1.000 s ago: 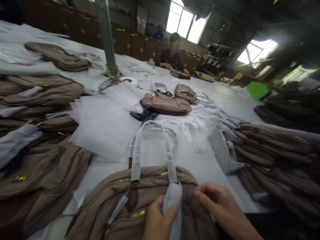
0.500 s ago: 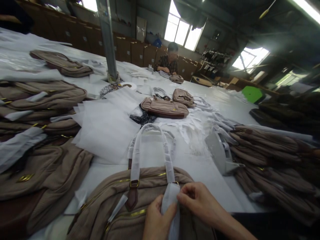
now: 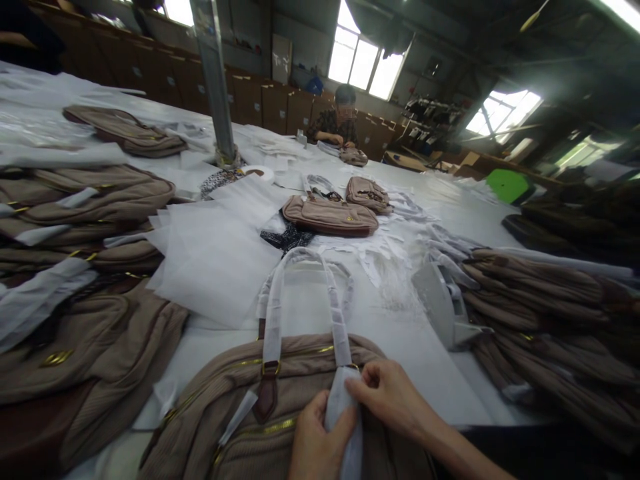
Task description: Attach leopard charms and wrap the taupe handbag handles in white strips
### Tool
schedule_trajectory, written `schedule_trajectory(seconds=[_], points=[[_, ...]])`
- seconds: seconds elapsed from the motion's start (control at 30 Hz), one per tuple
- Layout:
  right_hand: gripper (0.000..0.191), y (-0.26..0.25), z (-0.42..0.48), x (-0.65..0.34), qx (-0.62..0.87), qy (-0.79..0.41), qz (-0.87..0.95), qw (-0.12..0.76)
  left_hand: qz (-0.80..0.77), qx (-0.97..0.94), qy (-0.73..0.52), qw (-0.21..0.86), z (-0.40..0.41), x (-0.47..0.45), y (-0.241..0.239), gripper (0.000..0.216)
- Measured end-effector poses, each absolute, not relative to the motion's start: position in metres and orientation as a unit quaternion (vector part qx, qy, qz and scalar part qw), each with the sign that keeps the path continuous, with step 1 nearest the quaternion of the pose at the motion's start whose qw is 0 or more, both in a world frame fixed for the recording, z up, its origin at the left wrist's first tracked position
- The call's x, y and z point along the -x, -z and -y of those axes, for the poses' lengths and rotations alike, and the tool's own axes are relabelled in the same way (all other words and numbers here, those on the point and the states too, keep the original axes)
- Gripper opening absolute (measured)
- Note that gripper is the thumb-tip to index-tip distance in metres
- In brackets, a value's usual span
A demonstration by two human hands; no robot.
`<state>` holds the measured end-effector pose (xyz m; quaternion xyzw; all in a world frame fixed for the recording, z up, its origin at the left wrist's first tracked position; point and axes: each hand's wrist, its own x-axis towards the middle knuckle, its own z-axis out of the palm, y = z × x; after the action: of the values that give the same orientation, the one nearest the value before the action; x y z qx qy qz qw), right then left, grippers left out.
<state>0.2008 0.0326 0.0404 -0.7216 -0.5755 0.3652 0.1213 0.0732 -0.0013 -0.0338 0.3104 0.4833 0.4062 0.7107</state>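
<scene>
A tan corduroy bag with gold zips lies in front of me on the white table. Its handles are wrapped in white tissue paper. My left hand pinches a strip of white wrapping paper at the base of the right handle. My right hand is closed on the same strip from the right, fingertips touching the paper just above my left thumb.
Stacks of tan bags lie at the left and right. Loose tissue sheets and two finished bags sit mid-table. A metal pole rises behind. A person works at the far end. A grey tape dispenser stands at the right.
My right hand moved left from beside the bag and closed on the paper strip, meeting my left hand. The left hand kept its hold. The view tilted up slightly.
</scene>
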Motion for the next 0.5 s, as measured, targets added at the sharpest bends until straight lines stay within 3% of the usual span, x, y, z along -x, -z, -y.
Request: schedule_trajectory(seconds=[0.5], points=[[0.032,-0.019,-0.031,-0.204,0.742,-0.342,0.561,0.133,-0.497,-0.326,-0.406,0.694,0.006,-0.074,0.036,0.029]])
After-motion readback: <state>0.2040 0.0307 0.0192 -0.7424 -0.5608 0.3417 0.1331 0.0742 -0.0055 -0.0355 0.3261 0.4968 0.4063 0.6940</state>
